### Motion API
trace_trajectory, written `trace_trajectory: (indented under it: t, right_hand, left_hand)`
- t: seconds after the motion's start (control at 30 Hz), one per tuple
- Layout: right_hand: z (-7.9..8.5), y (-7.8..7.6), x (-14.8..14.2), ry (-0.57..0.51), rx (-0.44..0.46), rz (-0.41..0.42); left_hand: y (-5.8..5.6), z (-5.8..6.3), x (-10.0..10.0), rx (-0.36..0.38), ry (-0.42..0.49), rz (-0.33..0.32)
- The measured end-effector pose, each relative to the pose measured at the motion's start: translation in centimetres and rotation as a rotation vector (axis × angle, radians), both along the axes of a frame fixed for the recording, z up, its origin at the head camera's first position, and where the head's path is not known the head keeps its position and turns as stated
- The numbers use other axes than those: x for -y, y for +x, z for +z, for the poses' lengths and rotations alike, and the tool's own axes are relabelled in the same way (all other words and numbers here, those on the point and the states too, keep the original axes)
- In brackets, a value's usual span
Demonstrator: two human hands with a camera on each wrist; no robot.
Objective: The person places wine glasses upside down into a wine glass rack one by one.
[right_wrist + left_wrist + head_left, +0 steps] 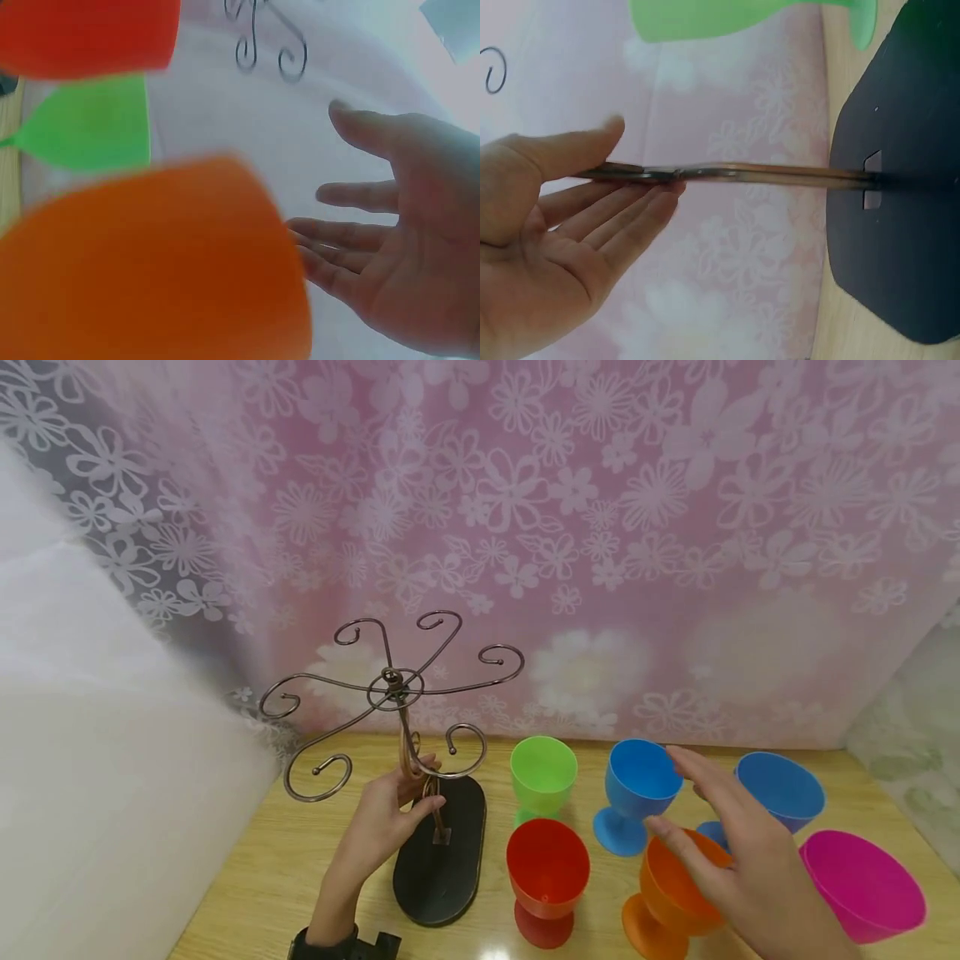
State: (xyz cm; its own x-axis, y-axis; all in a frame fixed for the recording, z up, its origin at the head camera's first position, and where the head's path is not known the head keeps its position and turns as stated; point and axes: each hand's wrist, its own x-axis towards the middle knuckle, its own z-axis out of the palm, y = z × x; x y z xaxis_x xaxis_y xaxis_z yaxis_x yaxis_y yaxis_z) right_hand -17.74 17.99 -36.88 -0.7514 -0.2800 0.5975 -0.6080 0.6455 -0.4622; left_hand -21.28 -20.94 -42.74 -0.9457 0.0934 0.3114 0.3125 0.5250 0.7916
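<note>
A metal rack (395,689) with curled wire arms stands on a black oval base (450,881). My left hand (390,814) grips its upright stem (780,174), thumb on one side and fingers on the other. My right hand (750,852) hovers over an orange goblet (678,881), thumb and fingers spread with nothing between them. Its fingertips appear near the rim of a blue goblet (637,777); contact cannot be told from the head view. In the right wrist view, the hand (420,232) is beside the orange goblet (172,270), which partly hides some fingers.
A green goblet (543,772) and a red goblet (547,868) stand right of the rack's base. Farther right are another blue goblet (780,789) and a magenta goblet (862,885). A pink flowered curtain (562,527) hangs behind the wooden table (255,877).
</note>
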Motion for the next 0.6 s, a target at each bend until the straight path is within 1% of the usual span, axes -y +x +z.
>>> trace_trajectory:
  t: [0.1,0.17,0.3,0.43,0.47,0.5,0.6]
  right_hand:
    - [0.0,0.8,1.2,0.061,0.030,0.025]
    - [-0.3,1.1,2.0,0.093,0.038,0.068]
    - [-1.2,1.2,3.4,0.134,0.091,0.124]
    - [-1.7,1.3,4.7,0.150,0.226,0.160]
    - [-1.7,1.3,5.0,0.156,0.272,0.168]
    - [-1.7,1.3,5.3,0.166,0.326,0.173]
    - [-1.9,1.4,6.1,0.203,0.433,0.167]
  left_hand:
    - [-0.1,-0.3,-0.6,-0.041,-0.004,0.056]
    - [-0.1,-0.5,-0.8,-0.069,-0.001,0.092]
    - [-0.3,-0.9,-1.2,-0.103,0.047,0.127]
    - [-0.6,-1.2,-1.5,-0.111,0.105,0.145]
    - [-0.7,-1.2,-1.6,-0.112,0.114,0.149]
    - [-0.8,-1.3,-1.7,-0.112,0.125,0.151]
    - [-0.9,-1.5,-1.7,-0.122,0.147,0.149]
